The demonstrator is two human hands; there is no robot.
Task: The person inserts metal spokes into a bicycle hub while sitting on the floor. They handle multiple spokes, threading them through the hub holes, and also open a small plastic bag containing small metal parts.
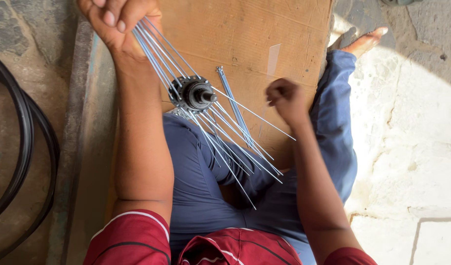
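L hand fingers grasping a bundle of thin steel spokes fanning from a round black hub. R hand clenched by loose spokes over corrugated cardboard.

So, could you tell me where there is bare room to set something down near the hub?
Bare cardboard lies above the right hand; pale floor right of the blue-trousered leg. Crowded around the hub, where spokes fan over the lap.

Spokes fan from hub down over the lap, blocking approach from below. Left hand bunches upper spokes, closing that side. Bare cardboard above hub lies open. Right hand sits just beside the lower fan.
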